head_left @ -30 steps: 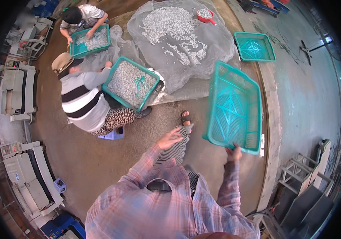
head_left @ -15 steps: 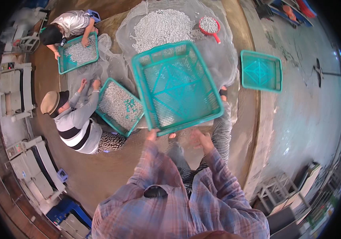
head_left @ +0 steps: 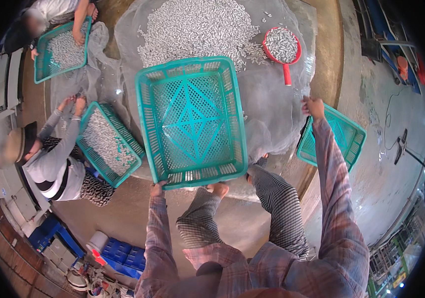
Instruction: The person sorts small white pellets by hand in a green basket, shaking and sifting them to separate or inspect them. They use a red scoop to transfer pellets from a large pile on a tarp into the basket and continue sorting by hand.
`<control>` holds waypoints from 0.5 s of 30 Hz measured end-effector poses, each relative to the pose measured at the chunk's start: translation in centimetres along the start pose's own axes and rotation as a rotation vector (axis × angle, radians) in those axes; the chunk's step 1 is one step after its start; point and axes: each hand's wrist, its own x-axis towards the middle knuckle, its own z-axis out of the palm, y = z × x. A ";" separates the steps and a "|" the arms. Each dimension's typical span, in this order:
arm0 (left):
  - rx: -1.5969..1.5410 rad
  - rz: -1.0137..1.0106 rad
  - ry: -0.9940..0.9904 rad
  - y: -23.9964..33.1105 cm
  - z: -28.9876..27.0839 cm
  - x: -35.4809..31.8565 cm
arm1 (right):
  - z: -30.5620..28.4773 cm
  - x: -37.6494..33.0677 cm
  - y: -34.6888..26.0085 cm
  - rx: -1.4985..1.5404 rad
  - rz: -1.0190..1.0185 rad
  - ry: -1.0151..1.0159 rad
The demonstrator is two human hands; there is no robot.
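An empty green mesh basket (head_left: 192,124) lies tilted before me, its near left corner gripped by my left hand (head_left: 158,188). My right hand (head_left: 314,107) is stretched out to the right with nothing in it, its fingers partly bent and apart. Beneath that forearm is a second green basket (head_left: 349,141). The red scoop (head_left: 287,74), filled with small silvery-white pieces, rests on the sheet beyond my right hand, handle toward me. A large heap of the same pieces (head_left: 197,30) spreads over the grey mesh sheet (head_left: 272,109).
At left, a person in a cap (head_left: 56,164) sits beside a filled green basket (head_left: 108,141). Farther back, another person's hand (head_left: 78,37) reaches into a filled basket (head_left: 63,54). Blue crates (head_left: 123,256) stand at lower left. My legs straddle the ground near the sheet.
My right hand has swung out to the right, away from the basket's near side. The basket has shifted left and turned straighter, with my left hand still on it. The view has moved closer.
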 end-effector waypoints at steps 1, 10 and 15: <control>0.020 -0.012 -0.006 -1.4 -0.9 1.4 | 1.0 2.8 -0.7 -0.053 -0.034 0.029; 0.036 0.105 -0.139 -5.7 -2.0 8.1 | 8.5 16.1 -2.9 0.443 -0.080 -0.411; -0.018 0.153 -0.202 -4.5 3.0 7.6 | 7.4 15.2 -1.0 0.875 -0.176 -0.638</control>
